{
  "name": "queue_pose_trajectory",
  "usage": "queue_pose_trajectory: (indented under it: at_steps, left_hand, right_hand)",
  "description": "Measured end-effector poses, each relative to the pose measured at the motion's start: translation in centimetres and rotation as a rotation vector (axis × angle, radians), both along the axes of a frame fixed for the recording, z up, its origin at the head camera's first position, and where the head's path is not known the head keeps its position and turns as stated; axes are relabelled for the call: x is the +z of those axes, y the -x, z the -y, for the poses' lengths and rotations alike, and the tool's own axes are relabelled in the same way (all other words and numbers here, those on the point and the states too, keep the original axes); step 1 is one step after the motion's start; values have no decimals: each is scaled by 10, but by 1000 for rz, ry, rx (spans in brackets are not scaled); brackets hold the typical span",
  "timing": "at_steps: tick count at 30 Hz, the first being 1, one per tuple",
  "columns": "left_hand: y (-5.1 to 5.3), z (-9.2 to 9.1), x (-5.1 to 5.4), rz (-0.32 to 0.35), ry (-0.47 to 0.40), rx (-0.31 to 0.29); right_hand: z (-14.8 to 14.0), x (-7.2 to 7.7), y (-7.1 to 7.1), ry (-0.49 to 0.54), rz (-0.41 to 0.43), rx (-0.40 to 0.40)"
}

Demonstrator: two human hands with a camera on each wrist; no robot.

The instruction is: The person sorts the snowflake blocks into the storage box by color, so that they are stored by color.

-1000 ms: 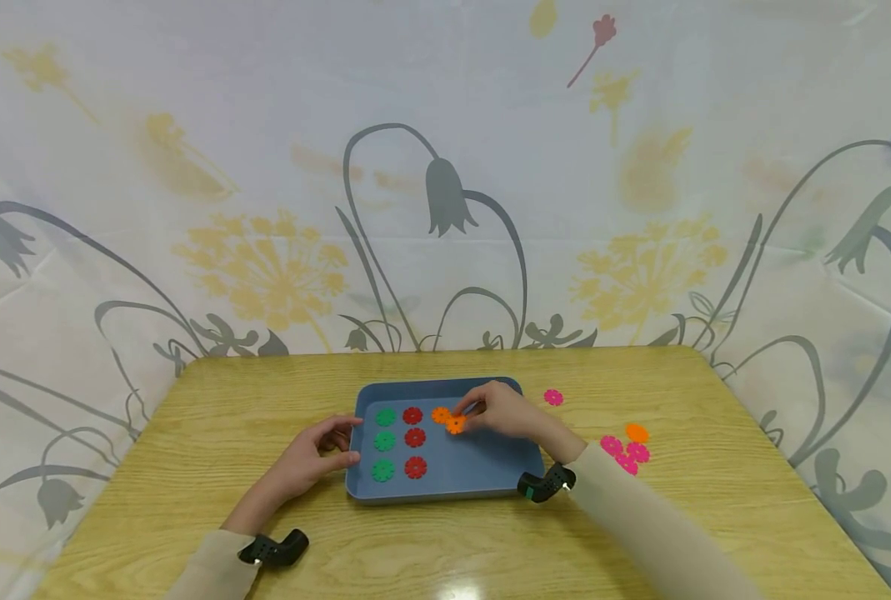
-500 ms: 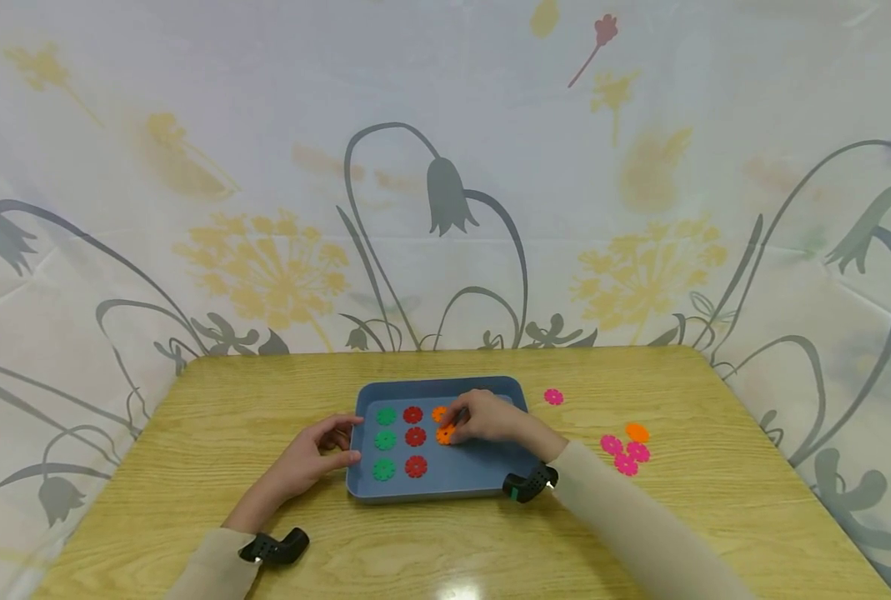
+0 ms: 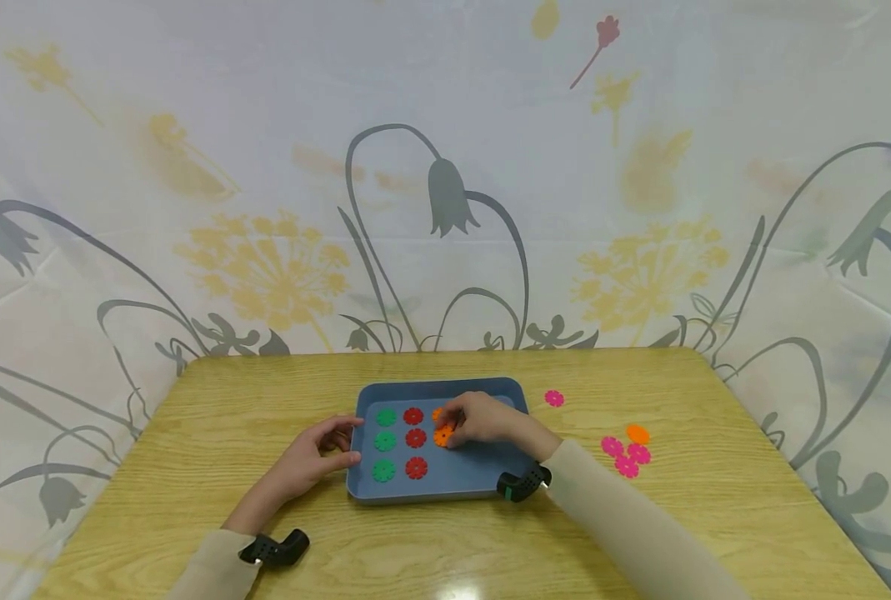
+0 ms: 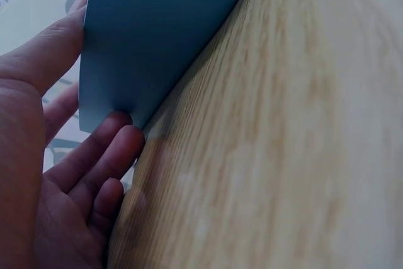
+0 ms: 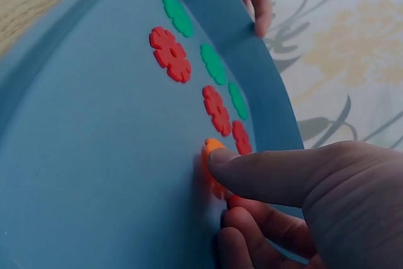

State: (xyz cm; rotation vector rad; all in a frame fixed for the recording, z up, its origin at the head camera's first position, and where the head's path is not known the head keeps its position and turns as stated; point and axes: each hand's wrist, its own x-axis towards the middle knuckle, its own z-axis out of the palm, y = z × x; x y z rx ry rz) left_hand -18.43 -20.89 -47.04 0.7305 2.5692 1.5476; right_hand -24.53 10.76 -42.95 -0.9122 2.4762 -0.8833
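A blue tray (image 3: 483, 479) lies on the table, holding columns of three green and three red notched flower discs. My left hand (image 3: 306, 458) grips the tray's left wall; in the left wrist view its thumb reaches over the rim and fingertips touch the outer side. Inside the tray, my right hand (image 3: 483, 418) pinches an orange flower disc (image 3: 442, 436) beside the middle red disc (image 3: 415, 437). The right wrist view has the thumb on its face, the disc slightly tilted near the tray floor. Just behind it, another orange disc (image 3: 437, 414) is partly hidden by the fingers.
On the table right of the tray lie three pink discs (image 3: 627, 466) clustered together, with an orange disc (image 3: 638, 434) behind them. One more pink disc (image 3: 553, 398) sits near the tray's back right corner. A patterned cloth (image 3: 445, 275) hangs behind the table (image 3: 265, 383).
My right hand has moved left and toward me with the orange disc, from beside the back orange disc to the middle row. The left hand stays on the tray wall.
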Motion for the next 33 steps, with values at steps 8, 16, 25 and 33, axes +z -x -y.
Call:
queue_pose_trajectory:
  at_steps: [8,16,25,33]
  left_hand:
    - [-3,-2,2,4,4,8]
    - [-2,-2,2,11,-17,0]
    - [0,0,0,13,-15,1]
    - [-2,-1,2,11,-1,13]
  right_hand:
    - [-1,-3,2,3,-14,-3]
    - [-2,-2,2,10,8,-2]
    - [-11,7,8,59,-6,30]
    - [-37,24,10,89,-71,-28]
